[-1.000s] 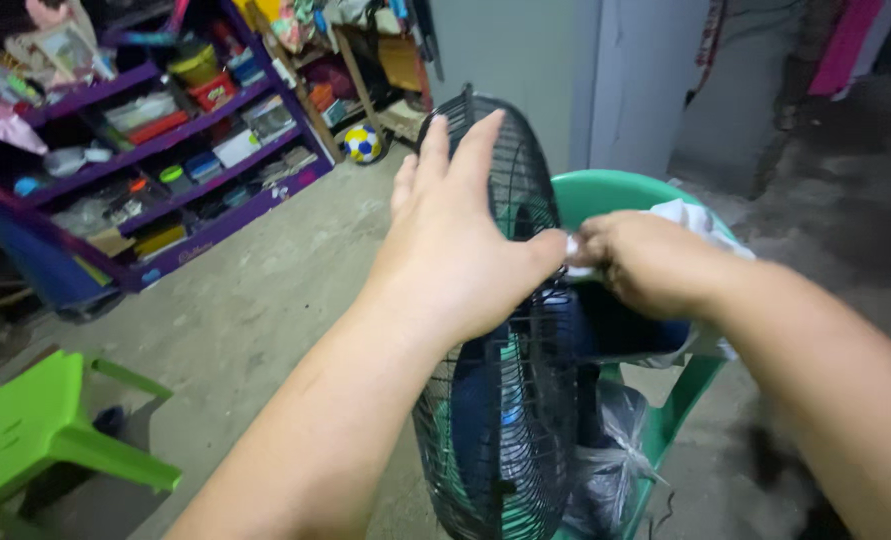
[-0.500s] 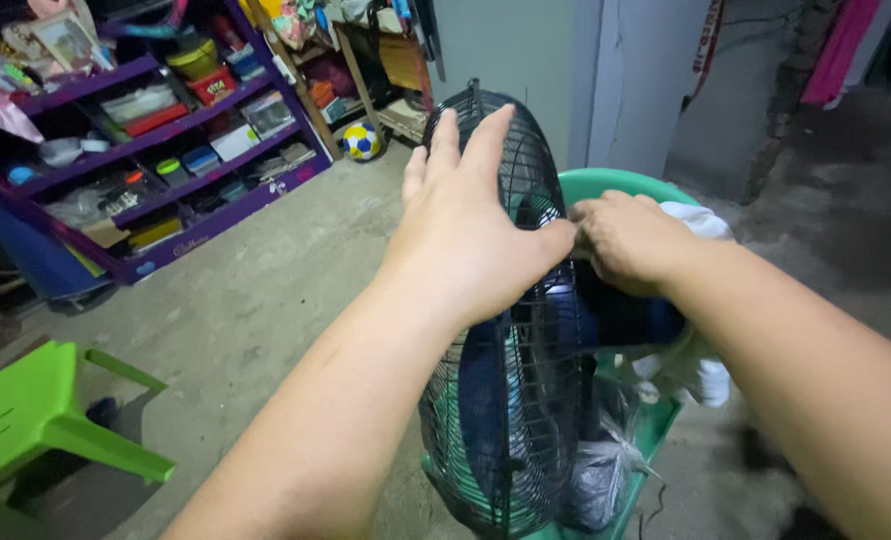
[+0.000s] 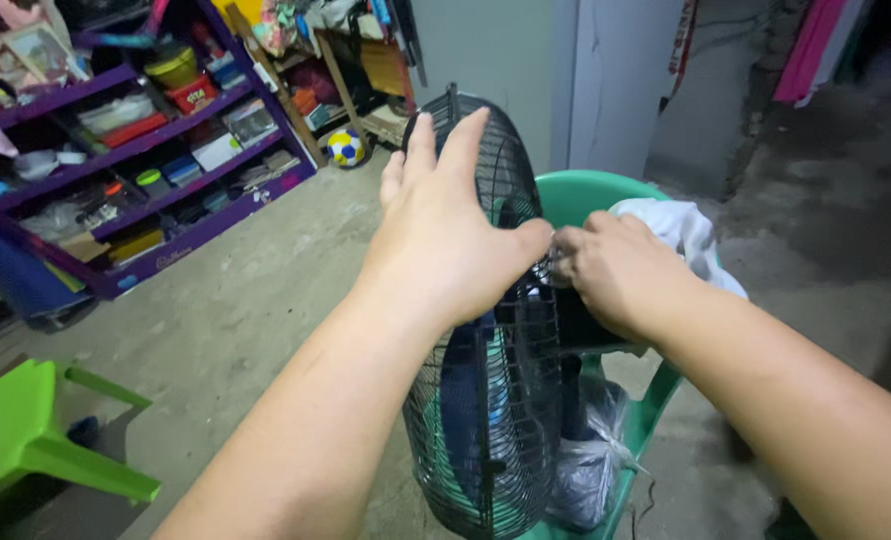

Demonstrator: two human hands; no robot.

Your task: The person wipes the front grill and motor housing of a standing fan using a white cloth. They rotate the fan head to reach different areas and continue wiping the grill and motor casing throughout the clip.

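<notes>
A black wire-grille fan point(image 3: 490, 400) with dark blue blades stands on a green plastic chair point(image 3: 590, 195). My left hand point(image 3: 445, 230) lies flat on the front grille, fingers spread, thumb hooked over the rim. My right hand point(image 3: 615, 270) is behind the grille at the rim, fingers closed on a white cloth point(image 3: 680, 230) pressed against the wires. The cloth trails over the back of the fan. The fan's motor housing is mostly hidden behind my right hand.
A purple shelf unit point(image 3: 115, 150) crammed with boxes and containers fills the far left. A small ball point(image 3: 345, 147) lies on the concrete floor by it. A lime green plastic chair point(image 3: 35, 440) sits at lower left. A crumpled plastic bag point(image 3: 590, 460) rests beside the fan base.
My right hand slid a little along the rim of the grille with the cloth. My left hand stayed flat on the grille. The view shifted slightly.
</notes>
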